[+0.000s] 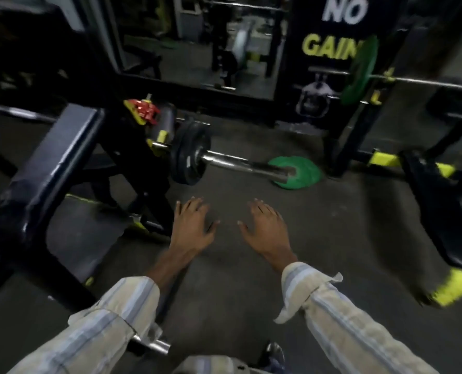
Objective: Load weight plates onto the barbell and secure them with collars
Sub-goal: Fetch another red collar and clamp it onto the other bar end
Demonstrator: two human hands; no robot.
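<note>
A chrome barbell sleeve (240,164) sticks out toward the right from a bench rack, with a black weight plate (188,155) pushed on at its inner end. A green plate (302,172) lies flat on the floor just past the sleeve's tip. A red collar (146,110) sits on a yellow part of the rack at the upper left. My left hand (193,225) and my right hand (267,228) hover over the floor below the sleeve, palms down, fingers spread, both empty and touching nothing.
A padded black bench (54,163) fills the left side. Another bench frame with yellow end caps (451,287) stands at the right. Behind it a second barbell carries an upright green plate (359,71). A mirror and a black sign line the back wall.
</note>
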